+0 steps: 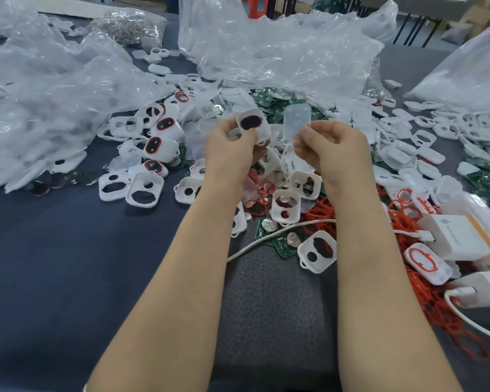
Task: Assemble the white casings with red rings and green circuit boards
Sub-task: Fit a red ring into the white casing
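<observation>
One white casing (253, 123) sits pinched atop the left hand (229, 145); right hand (331, 145) pinches, seemingly, a clear cover (297, 117).

The left hand (232, 144) grips a white casing (262, 124) by its lower edge, with the dark, red-edged window facing the camera. Just right of that casing, and not touching it, the right hand (332, 147) pinches a translucent cover (297, 117) and holds it upright. Left of the casing, finished casings with red rings (168, 149) lie in a loose cluster. Below it, nearer the person, empty casings (294, 211), red rings (321, 213) and green circuit boards (284, 246) lie heaped on the dark blue tablecloth (68, 264). A white cable (262, 239) runs across them. Beyond the casing rise crumpled clear plastic bags (280, 52). Well to its lower right sits a white charger (458, 239).
</observation>
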Demonstrator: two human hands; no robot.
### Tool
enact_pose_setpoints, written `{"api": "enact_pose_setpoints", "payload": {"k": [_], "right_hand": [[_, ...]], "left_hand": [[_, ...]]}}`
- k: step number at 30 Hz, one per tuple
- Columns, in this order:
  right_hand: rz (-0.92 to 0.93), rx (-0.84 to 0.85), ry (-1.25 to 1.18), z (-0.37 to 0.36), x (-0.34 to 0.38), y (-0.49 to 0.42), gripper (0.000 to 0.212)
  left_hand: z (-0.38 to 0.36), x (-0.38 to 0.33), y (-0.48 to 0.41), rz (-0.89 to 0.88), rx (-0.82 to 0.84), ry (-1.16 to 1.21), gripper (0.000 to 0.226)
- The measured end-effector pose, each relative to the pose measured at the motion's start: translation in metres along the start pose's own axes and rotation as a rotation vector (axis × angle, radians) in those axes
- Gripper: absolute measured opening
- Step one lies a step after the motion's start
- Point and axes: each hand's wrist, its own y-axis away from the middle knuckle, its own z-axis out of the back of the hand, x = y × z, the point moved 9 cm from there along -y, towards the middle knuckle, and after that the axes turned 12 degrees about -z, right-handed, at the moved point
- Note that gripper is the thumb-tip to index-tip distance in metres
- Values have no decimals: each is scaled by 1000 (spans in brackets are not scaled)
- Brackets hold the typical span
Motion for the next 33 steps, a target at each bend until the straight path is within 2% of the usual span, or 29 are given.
{"api": "enact_pose_setpoints", "payload": {"k": [3, 6, 8, 12, 17, 20, 23, 27, 33], "right_hand": [[-8, 34, -96, -3, 1, 1, 8], [31, 73, -81, -7, 5, 4, 10], [55, 94, -9, -10, 8, 5, 14], [99, 142, 195, -14, 11, 6, 30], [207, 136, 465, -14, 21, 9, 26], [295, 107, 587, -13, 29, 14, 27], [355, 158, 648, -21, 31, 20, 30], [329, 247, 708, -29, 26, 23, 34], [293, 259, 777, -29, 19, 17, 32]], "left_hand": [[-4, 3, 1, -13, 27, -53, 16], [-7, 7, 1, -4, 59, -120, 10], [-6, 9, 0, 17, 58, -132, 10], [-5, 13, 0, 75, 57, -110, 27], [-15, 21, 6, 209, 154, -87, 49], [-19, 23, 12, 265, 207, -112, 53], [-22, 23, 15, 268, 263, -169, 55], [-27, 23, 17, 239, 369, -293, 63], [-34, 19, 24, 225, 473, -329, 61]]}}
